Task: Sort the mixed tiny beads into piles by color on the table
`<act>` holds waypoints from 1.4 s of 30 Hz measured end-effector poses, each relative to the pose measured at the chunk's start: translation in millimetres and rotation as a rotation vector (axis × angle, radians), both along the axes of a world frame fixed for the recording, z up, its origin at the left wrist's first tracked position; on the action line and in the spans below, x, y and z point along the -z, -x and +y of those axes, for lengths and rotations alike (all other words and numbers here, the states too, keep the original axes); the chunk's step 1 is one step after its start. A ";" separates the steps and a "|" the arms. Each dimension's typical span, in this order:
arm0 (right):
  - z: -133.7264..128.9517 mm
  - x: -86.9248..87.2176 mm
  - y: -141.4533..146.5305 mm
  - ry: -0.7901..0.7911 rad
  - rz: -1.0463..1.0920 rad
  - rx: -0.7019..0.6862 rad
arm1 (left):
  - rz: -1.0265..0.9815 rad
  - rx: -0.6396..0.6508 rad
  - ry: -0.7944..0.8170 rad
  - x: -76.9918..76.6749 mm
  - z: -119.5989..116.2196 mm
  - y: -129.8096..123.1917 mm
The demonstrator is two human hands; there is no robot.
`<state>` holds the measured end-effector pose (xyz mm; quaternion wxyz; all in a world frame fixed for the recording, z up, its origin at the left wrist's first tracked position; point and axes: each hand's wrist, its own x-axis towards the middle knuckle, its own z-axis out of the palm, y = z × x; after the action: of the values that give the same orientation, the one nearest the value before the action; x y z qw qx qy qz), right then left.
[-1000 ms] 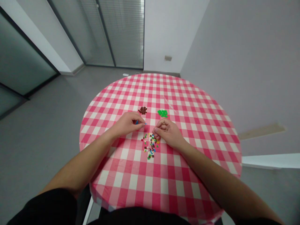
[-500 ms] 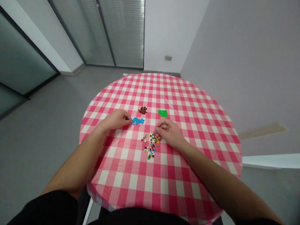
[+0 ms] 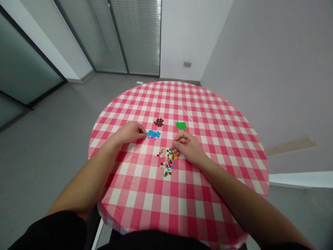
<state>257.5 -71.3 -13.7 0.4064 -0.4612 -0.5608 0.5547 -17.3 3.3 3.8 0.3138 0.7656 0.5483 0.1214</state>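
Small blue pieces [image 3: 154, 134] lie in a pile, and my left hand [image 3: 134, 132] rests at its left edge with thumb and fingertips pressed together; anything between them is too small to see. My right hand [image 3: 187, 146] is over the upper right of a loose mixed heap [image 3: 166, 163] of brown, white, green, yellow, red and blue pieces. Its thumb and fingers are closed in a pinch, and what they hold, if anything, cannot be made out. Beyond the hands sit a brown pile [image 3: 158, 122] and a green pile [image 3: 181, 125].
A round table with a red-and-white checked cloth [image 3: 166, 99] carries all the piles. Past its far edge are a white wall with a socket plate [image 3: 187, 64] and glass panels [image 3: 140, 38] with blinds. A grey wall rises at the right.
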 end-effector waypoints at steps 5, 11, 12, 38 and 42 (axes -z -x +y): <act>-0.7 -1.0 0.1 -0.004 -0.008 -0.001 | -0.023 0.005 -0.011 1.0 0.2 0.7; 1.0 0.0 -1.7 -0.062 -0.086 0.012 | -0.008 0.007 0.004 2.9 1.5 3.3; 1.6 -0.6 -3.0 -0.111 -0.149 0.022 | -0.007 0.007 -0.007 2.1 1.5 3.2; -1.1 -9.3 -6.0 -0.495 -0.832 -0.315 | -0.206 0.269 -0.159 1.8 -20.4 -35.0; -1.5 -9.0 -7.1 -0.491 -0.865 -0.319 | -0.237 0.276 -0.146 3.2 -21.7 -37.1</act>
<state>264.6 -72.8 -4.7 0.1443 -0.4481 -0.8542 0.2205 19.8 -18.4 0.6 0.3336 0.8346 0.3870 0.2061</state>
